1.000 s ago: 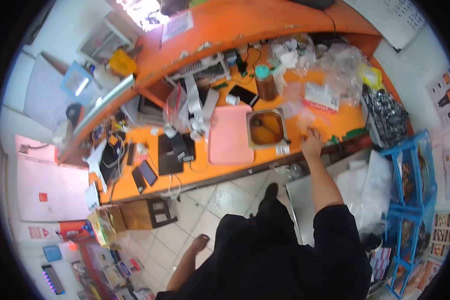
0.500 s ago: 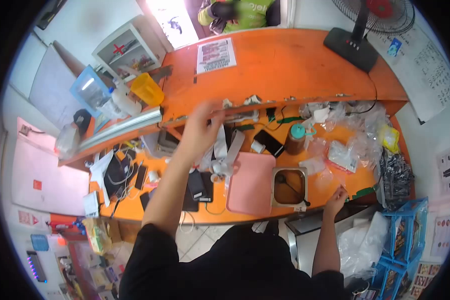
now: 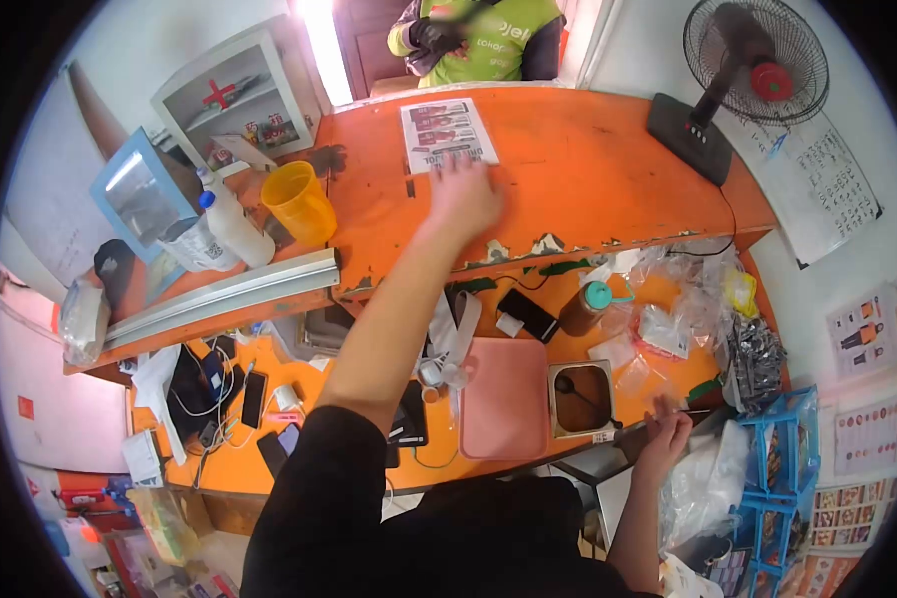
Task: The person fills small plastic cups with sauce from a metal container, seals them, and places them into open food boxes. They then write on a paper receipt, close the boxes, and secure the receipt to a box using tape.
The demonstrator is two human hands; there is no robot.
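Observation:
My left hand reaches across the raised orange counter, its fingers extended over the near end of a printed sheet. Nothing shows in that hand. Lower on the right, my right hand hovers by the front edge of the work table, fingers loosely bent and apart, slightly blurred. Left of it sits a square metal container with a dark ladle inside. Beside that container lies a pink tray.
Across the counter stands a person in a green jacket. A fan is at the counter's right, a yellow pitcher at its left. On the lower table are a bottle with a turquoise lid, a phone and plastic bags.
My left hand has moved forward and right, from the counter's near edge to the printed sheet. My right hand has dropped slightly and its fingers have loosened. The view has tilted up.

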